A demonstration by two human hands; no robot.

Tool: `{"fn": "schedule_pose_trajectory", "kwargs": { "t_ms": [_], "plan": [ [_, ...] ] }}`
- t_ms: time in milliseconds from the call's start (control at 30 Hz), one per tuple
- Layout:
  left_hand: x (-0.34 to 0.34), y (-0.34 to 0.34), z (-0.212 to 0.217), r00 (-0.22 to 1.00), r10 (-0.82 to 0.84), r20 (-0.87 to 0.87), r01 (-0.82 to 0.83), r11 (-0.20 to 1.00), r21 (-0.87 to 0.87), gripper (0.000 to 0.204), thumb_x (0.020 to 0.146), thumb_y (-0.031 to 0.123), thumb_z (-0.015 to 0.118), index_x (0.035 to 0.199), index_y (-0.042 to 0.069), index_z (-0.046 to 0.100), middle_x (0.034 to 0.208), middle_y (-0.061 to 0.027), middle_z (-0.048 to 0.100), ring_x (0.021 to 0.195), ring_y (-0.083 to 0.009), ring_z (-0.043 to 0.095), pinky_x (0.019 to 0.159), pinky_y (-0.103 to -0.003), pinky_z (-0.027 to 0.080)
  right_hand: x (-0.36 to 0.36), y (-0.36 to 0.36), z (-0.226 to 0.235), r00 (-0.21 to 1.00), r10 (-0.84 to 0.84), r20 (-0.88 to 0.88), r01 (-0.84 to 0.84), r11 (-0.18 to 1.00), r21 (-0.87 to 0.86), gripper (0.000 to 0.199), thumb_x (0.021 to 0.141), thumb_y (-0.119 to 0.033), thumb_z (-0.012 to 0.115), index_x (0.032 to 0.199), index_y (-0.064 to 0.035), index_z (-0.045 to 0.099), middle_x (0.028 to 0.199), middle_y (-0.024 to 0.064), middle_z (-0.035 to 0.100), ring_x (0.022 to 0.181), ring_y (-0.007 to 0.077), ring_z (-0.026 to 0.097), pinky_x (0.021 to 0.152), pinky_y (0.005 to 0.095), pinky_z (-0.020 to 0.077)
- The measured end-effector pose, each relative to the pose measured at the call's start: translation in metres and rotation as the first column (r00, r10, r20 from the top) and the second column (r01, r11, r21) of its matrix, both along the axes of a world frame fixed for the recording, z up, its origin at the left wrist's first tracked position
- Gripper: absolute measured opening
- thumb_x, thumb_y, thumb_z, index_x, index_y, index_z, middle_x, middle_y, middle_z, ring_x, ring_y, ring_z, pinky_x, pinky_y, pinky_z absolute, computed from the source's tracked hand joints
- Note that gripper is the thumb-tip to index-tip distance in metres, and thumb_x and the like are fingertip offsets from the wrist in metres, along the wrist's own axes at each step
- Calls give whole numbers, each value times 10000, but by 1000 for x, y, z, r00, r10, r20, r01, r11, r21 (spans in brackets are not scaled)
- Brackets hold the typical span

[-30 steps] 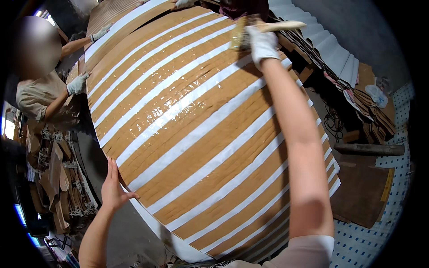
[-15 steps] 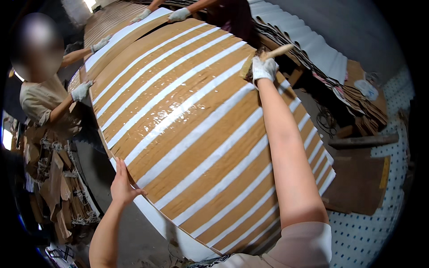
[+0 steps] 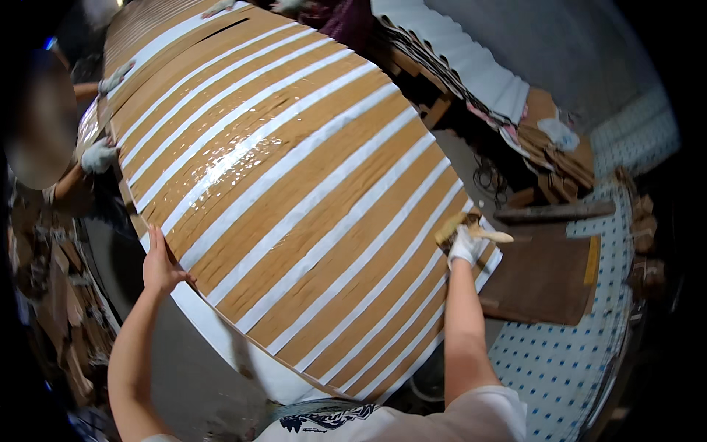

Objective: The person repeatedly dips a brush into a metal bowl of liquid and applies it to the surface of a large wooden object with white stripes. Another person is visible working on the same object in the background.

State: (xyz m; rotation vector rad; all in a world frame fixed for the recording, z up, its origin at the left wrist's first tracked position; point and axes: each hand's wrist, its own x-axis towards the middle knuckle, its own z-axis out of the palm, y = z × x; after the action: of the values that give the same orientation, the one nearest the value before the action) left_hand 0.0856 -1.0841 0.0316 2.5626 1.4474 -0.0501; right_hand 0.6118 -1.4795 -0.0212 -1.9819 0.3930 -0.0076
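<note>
A large panel of brown strips [image 3: 324, 184] with white stripes between them spreads out in front of me; a wet-looking, glossy patch shines on its far left part. My right hand [image 3: 463, 247], in a white knit glove, is closed round a wide brush [image 3: 495, 236] with a pale wooden handle. Its bristle end lies on the strips close to the panel's right edge. At the left edge rests my bare left hand [image 3: 160, 267], fingers stretched together along the edge and thumb spread away, holding nothing.
At the far left a person's gloved hands [image 3: 101, 155] touch the panel, and more gloved fingers show along its far edge. White corrugated sheets [image 3: 456, 51] lie beyond the right side. A dark brown board [image 3: 541, 283] sits right of the panel, near blue-dotted sheeting [image 3: 560, 368].
My right hand has drawn the brush toward me along the panel's right edge. My left hand stays at the left edge. The view has shifted, and the far gloved hands now sit closer to its border.
</note>
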Motion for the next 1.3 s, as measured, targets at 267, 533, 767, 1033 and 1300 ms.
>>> {"fn": "schedule_pose_trajectory", "kwargs": {
  "t_ms": [267, 533, 767, 1033, 1300],
  "plan": [
    [11, -10, 18, 994, 113, 12, -111, 985, -129, 1426, 358, 178, 957, 1477, -49, 104, 1569, -215, 71, 1416, -322, 257, 1070, -331, 402, 92, 132, 65, 704, 626, 335, -641, 763, -80, 541, 720, -11, 626, 1245, -17, 494, 891, 63, 605, 696, 181, 602, 618, 322, 508],
    [19, -11, 21, 989, 113, 97, -99, 986, -137, 1391, 369, 169, 941, 1483, -23, 131, 1571, -185, 108, 1402, -316, 285, 1043, -362, 434, -1, 502, 115, 581, 588, 563, -786, 585, 199, 265, 685, -58, 708, 906, -117, 574, 811, 40, 597, 661, 164, 592, 596, 339, 515],
    [14, -12, 21, 985, 156, 69, -146, 981, -125, 1327, 385, 107, 921, 1475, -13, 174, 1561, -186, 151, 1389, -325, 310, 1029, -374, 452, -89, 569, 102, 371, 719, 588, -725, 620, -299, 358, 735, -244, 710, 1009, -68, 560, 937, 143, 632, 886, 288, 624, 829, 368, 483],
    [9, -11, 8, 985, 126, 115, -116, 989, -92, 1373, 347, 126, 935, 1474, -19, 163, 1564, -197, 129, 1409, -326, 267, 1077, -364, 406, -43, 368, 47, 271, 672, 689, -580, 685, -440, 308, 782, -290, 760, 870, -44, 596, 898, 119, 617, 843, 274, 597, 811, 370, 485],
    [16, -10, 20, 988, 154, -12, -155, 982, -108, 1371, 349, 165, 952, 1453, -78, 177, 1549, -239, 153, 1424, -316, 247, 1097, -325, 379, -119, 80, -7, 633, 570, 523, -442, 821, -361, 258, 808, -61, 712, 994, -40, 536, 956, 99, 574, 855, 211, 566, 773, 344, 492]
  ]
}}
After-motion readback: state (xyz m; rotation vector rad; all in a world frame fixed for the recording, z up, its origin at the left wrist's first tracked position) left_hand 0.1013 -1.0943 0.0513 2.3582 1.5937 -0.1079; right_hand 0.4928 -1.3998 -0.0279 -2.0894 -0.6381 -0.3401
